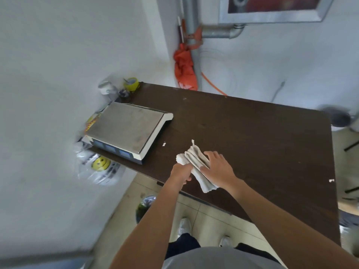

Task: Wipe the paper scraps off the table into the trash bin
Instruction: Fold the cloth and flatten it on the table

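Observation:
A folded white cloth (196, 162) lies on the dark brown table (252, 136) near its front edge. My left hand (181, 172) grips the cloth's left end with closed fingers. My right hand (218, 168) presses flat on top of the cloth, fingers spread. A small white paper scrap (164, 144) lies on the table left of the cloth, beside the scale. Another scrap (331, 180) sits at the table's right edge. On the floor below the table's front left edge stands a trash bin (143, 207) with a dark liner, partly hidden by my left forearm.
A flat grey weighing scale (128, 131) takes up the table's left side. A yellow tape roll (131, 83) and small items crowd the back left corner. A plastic bag with a yellow smiley (100, 164) hangs at the left. An orange bag (184, 72) hangs on the wall pipe.

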A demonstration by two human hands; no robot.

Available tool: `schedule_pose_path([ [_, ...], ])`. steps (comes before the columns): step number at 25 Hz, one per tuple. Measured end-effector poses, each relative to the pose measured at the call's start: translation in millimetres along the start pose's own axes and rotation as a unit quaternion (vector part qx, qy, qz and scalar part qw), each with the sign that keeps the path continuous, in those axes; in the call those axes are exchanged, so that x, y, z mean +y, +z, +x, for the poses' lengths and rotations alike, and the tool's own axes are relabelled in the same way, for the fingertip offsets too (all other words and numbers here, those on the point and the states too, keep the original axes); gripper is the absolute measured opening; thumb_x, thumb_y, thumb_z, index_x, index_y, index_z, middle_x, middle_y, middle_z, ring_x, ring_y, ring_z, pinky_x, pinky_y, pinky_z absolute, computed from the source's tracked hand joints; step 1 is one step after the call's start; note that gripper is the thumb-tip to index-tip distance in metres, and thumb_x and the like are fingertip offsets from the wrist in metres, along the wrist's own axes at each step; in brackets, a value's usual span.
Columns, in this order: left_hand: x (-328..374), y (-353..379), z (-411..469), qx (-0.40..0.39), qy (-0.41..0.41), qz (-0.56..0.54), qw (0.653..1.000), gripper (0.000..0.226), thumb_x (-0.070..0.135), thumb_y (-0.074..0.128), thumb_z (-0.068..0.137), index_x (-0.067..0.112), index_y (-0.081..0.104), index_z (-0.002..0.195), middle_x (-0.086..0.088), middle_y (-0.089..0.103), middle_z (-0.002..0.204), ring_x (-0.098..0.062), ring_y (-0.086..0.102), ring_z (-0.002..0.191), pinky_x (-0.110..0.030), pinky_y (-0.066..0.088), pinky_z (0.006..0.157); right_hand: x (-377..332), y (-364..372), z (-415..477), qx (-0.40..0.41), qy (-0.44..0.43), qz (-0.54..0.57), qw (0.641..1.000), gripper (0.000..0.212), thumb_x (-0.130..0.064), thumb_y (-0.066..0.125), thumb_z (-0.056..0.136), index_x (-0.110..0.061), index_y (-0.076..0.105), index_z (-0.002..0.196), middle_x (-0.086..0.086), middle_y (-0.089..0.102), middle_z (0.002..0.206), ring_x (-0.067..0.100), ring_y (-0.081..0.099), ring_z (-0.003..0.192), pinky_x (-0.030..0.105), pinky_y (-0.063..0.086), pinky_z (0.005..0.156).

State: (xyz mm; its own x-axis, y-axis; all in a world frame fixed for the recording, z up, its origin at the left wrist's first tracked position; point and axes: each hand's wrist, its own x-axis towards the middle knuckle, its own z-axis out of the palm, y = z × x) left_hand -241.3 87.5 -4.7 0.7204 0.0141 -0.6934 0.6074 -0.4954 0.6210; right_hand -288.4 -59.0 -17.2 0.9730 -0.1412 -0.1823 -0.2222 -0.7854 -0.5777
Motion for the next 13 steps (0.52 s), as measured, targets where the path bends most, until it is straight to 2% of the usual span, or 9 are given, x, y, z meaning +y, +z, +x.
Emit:
schedule_pose_path([
  [2,-2,3,11,-0.018,0.002,-0.003,1.000,0.014,0.022,0.055,0.088,0.015,0.060,0.098,-0.003,0.068,0.098,-0.020,0.071,0.092,-0.033,0.052,0.082,6,6,5,-0.017,0.018,-0.009,1.000,0.061,-0.046,0.059,0.086,-0.020,0.041,0.139,-0.001,0.050,0.133,0.022,0.047,0.120,0.033,0.041,0.095],
  [5,0,0,30,-0.055,0.003,0.003,0.999,0.019,0.020,0.058,0.086,0.014,0.062,0.103,-0.006,0.071,0.104,-0.019,0.069,0.087,-0.034,0.052,0.084,8,15,20,-0.038,0.044,0.024,0.998,0.074,-0.056,0.063,0.082,-0.020,0.039,0.141,-0.002,0.050,0.134,0.020,0.048,0.119,0.033,0.042,0.095],
  [9,-1,-4,43,-0.101,0.029,-0.036,0.994,0.012,0.014,0.056,0.090,0.014,0.062,0.100,-0.007,0.073,0.101,-0.019,0.071,0.092,-0.023,0.051,0.067,2,25,29,-0.052,0.091,0.063,0.992,0.076,-0.061,0.062,0.082,-0.018,0.039,0.141,-0.002,0.052,0.130,0.019,0.054,0.111,0.035,0.047,0.091],
  [11,-4,-2,54,-0.124,0.045,-0.043,0.990,0.015,0.018,0.059,0.088,0.015,0.060,0.102,-0.008,0.072,0.103,-0.019,0.070,0.096,-0.029,0.058,0.077,3,33,29,-0.031,0.132,0.064,0.989,0.071,-0.059,0.060,0.084,-0.018,0.041,0.139,-0.001,0.055,0.127,0.019,0.056,0.107,0.035,0.048,0.088],
  [13,-3,0,63,-0.154,0.047,-0.038,0.986,0.035,0.028,0.066,0.081,0.015,0.057,0.112,-0.009,0.071,0.110,-0.021,0.069,0.102,-0.039,0.057,0.092,5,36,30,-0.014,0.181,0.067,0.981,0.065,-0.059,0.059,0.085,-0.019,0.044,0.134,-0.001,0.059,0.120,0.017,0.058,0.099,0.033,0.048,0.081],
])
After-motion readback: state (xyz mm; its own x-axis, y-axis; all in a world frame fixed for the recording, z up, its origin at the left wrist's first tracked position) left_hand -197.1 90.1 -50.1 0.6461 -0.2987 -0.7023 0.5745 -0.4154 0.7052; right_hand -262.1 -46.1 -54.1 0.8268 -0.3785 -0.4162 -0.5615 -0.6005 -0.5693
